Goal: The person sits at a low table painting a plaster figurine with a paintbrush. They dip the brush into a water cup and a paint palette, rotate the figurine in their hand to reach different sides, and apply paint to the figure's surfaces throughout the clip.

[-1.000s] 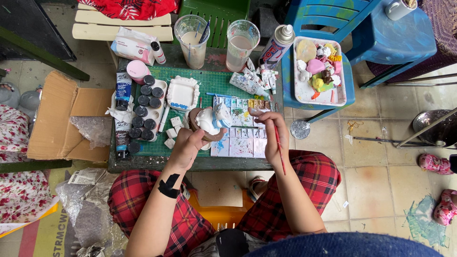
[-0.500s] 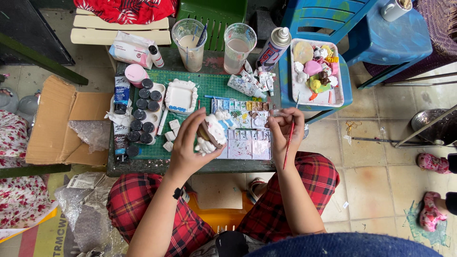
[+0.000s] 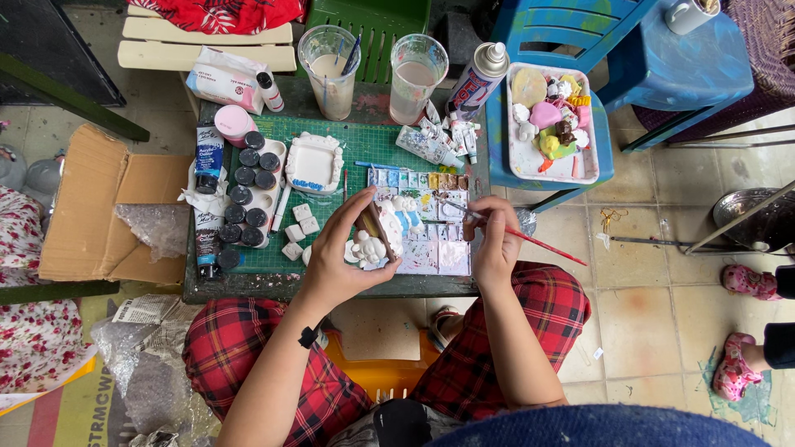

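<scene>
My left hand (image 3: 344,252) grips a small white plaster figurine (image 3: 374,240) with a brown underside and some blue paint, tilted above the table's near edge. My right hand (image 3: 493,240) holds a thin red-handled paintbrush (image 3: 517,233); its tip points left over the paint palette (image 3: 422,223), which has several coloured wells and smeared mixing areas. Both hands hover over a green cutting mat (image 3: 364,149) on a small low table. My legs in red plaid trousers are below.
Two plastic cups of cloudy water (image 3: 331,58) (image 3: 416,66), a spray can (image 3: 480,79), paint tubes (image 3: 435,141), black-lidded paint pots (image 3: 248,199) and a white plaster frame (image 3: 313,161) crowd the table. A white tray of painted figurines (image 3: 551,124) rests on a blue stool. An open cardboard box (image 3: 108,207) lies to the left.
My left hand has turned the figurine and lowered it towards the table's near edge. My right hand has swung the brush from upright to pointing left over the palette.
</scene>
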`<state>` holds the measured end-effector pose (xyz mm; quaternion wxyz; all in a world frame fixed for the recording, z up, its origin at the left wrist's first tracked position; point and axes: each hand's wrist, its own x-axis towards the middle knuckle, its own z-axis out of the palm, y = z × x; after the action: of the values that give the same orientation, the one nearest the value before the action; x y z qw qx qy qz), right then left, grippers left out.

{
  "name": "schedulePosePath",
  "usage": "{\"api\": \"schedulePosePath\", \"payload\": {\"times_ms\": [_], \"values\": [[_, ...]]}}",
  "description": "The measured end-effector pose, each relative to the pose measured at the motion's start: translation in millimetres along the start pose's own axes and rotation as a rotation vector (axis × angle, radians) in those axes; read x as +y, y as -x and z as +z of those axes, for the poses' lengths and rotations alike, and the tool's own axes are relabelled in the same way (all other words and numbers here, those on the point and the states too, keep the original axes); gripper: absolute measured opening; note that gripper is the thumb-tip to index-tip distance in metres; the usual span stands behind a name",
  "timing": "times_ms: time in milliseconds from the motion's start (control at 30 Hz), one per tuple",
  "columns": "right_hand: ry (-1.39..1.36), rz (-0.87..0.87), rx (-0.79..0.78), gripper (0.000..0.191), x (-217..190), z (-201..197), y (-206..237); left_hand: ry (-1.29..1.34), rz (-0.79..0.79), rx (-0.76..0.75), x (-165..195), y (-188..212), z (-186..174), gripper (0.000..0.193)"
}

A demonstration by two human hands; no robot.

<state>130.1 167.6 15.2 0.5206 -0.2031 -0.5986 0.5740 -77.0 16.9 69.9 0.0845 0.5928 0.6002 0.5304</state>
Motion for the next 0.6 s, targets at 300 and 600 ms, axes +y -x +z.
{"api": "schedulePosePath", "payload": {"times_ms": [300,600], "values": [[0.195,-0.147,0.008,0.016,1.6,2.0,13.7,0.036,-0.046,-0.012,6.5,0.9,-4.6,0.095],[0.140,-0.191,-0.074,0.018,-1.2,5.0,13.3,0.048,-0.052,-0.021,8.0,0.4,-4.2,0.094]]}}
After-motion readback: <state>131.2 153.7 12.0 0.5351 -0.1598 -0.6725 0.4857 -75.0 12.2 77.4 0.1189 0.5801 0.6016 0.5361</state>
